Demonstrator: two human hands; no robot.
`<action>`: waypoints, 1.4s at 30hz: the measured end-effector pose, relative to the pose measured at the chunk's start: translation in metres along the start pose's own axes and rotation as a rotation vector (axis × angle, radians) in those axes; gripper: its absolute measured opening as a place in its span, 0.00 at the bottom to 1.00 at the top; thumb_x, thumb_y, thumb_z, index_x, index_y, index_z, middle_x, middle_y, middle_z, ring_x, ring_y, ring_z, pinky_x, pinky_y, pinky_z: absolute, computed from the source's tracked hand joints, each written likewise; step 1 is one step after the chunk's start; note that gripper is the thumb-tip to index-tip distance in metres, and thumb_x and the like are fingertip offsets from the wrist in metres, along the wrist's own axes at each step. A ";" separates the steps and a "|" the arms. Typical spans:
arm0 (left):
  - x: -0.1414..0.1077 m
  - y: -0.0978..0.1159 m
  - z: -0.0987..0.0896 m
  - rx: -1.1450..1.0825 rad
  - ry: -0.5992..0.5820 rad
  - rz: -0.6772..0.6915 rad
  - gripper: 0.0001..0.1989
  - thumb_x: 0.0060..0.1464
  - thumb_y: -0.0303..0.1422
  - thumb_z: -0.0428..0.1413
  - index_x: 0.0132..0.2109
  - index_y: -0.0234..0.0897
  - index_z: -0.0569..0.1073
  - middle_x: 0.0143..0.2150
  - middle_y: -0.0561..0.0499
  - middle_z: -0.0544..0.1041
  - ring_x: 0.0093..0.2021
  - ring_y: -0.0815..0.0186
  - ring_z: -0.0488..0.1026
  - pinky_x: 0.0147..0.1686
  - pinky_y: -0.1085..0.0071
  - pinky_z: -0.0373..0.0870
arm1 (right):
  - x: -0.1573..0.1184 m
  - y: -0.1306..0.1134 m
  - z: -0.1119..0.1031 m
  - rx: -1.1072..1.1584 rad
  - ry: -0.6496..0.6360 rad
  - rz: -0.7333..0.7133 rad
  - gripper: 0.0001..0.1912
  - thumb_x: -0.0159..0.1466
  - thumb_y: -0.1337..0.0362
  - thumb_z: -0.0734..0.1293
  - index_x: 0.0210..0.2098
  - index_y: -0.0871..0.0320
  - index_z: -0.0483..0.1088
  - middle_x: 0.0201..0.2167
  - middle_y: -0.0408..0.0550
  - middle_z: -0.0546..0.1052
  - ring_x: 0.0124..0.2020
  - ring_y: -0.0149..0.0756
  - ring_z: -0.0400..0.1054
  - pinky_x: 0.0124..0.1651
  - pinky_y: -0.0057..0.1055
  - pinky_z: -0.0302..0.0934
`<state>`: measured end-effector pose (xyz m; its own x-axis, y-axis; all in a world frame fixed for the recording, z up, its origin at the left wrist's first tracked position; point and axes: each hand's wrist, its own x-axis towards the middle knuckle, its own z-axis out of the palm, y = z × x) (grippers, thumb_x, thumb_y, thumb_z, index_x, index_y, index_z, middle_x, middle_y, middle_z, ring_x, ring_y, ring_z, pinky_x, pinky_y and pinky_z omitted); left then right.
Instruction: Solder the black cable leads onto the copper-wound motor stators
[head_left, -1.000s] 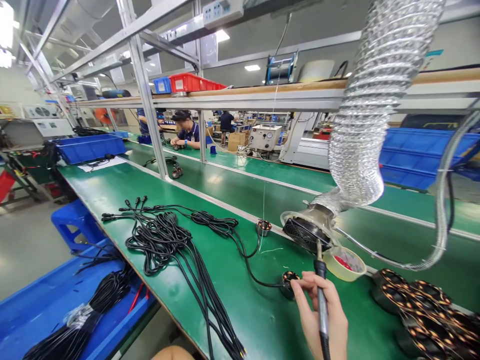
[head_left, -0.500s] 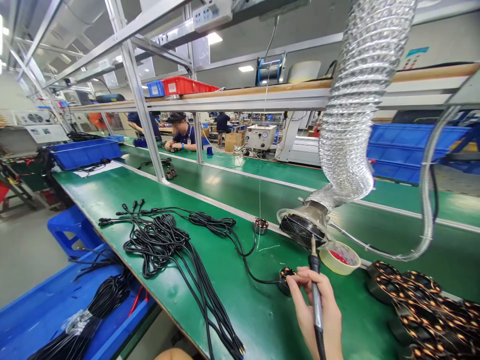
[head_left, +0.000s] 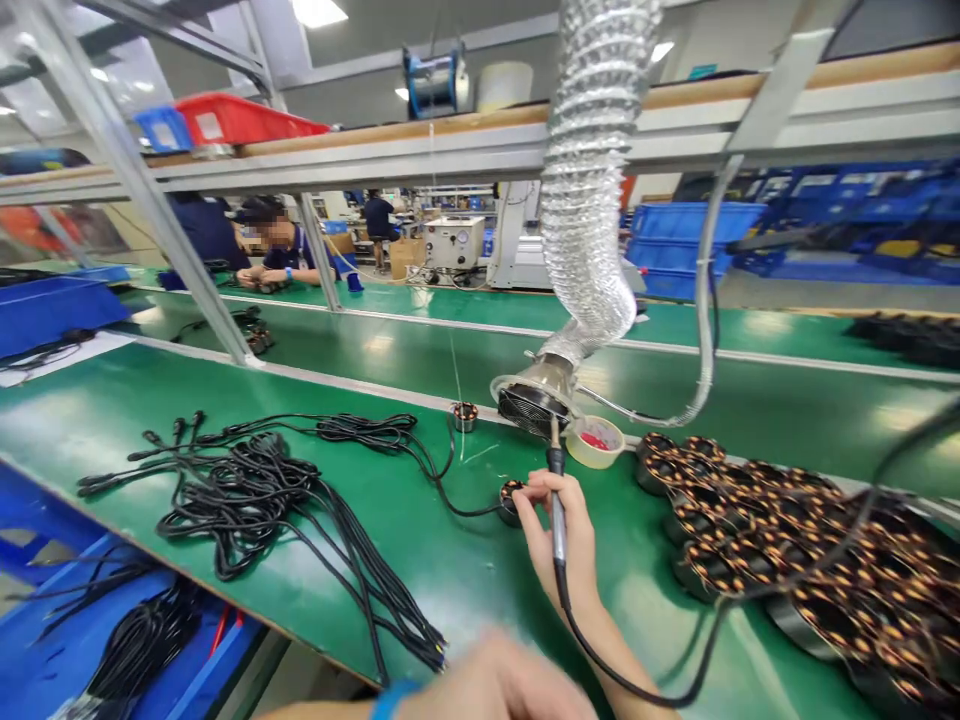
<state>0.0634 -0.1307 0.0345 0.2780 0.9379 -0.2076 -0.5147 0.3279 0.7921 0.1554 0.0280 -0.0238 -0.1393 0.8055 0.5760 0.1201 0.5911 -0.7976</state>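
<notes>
The right hand point(head_left: 577, 525) has its grip closed around a slim black-and-grey pen-shaped soldering iron point(head_left: 558, 535), metal tip pointing up; the same hand reaches the right edge of a small round dark core point(head_left: 511, 502) ringed with copper-coloured windings, which sits on the glossy green table point(head_left: 450, 590), a black cable point(head_left: 480, 513) meeting its left side; the left hand point(head_left: 499, 685) is blurred, its grip impossible to tell; similar copper-wound rings point(head_left: 787, 540) cluster rightward.

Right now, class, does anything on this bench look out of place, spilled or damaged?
No spill or damage stands out on the bench. The black cables look untidy: their loops lie jumbled together, left of the right hand.
</notes>
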 end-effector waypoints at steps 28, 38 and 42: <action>0.057 0.031 -0.067 -0.227 0.342 0.235 0.11 0.46 0.29 0.70 0.35 0.27 0.79 0.27 0.52 0.68 0.25 0.77 0.63 0.26 0.79 0.63 | -0.001 -0.001 -0.001 0.021 -0.019 0.018 0.07 0.65 0.69 0.67 0.41 0.53 0.66 0.39 0.43 0.67 0.35 0.31 0.70 0.43 0.32 0.65; 0.053 0.048 -0.087 -0.162 0.414 0.333 0.12 0.44 0.30 0.70 0.35 0.28 0.79 0.28 0.53 0.70 0.25 0.77 0.65 0.26 0.80 0.66 | 0.000 -0.002 -0.001 -0.004 -0.006 0.006 0.07 0.64 0.70 0.67 0.40 0.53 0.66 0.38 0.42 0.68 0.35 0.31 0.70 0.43 0.31 0.65; 0.066 0.091 -0.130 0.006 0.563 0.450 0.14 0.43 0.29 0.69 0.37 0.28 0.79 0.30 0.50 0.74 0.27 0.76 0.68 0.28 0.78 0.69 | 0.000 0.000 -0.001 0.009 -0.011 0.011 0.07 0.65 0.70 0.67 0.41 0.53 0.66 0.38 0.42 0.67 0.35 0.31 0.70 0.45 0.32 0.64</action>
<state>-0.0705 -0.0240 0.0188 -0.4215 0.8984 -0.1234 -0.4761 -0.1034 0.8733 0.1567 0.0279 -0.0235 -0.1488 0.8115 0.5651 0.1133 0.5817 -0.8055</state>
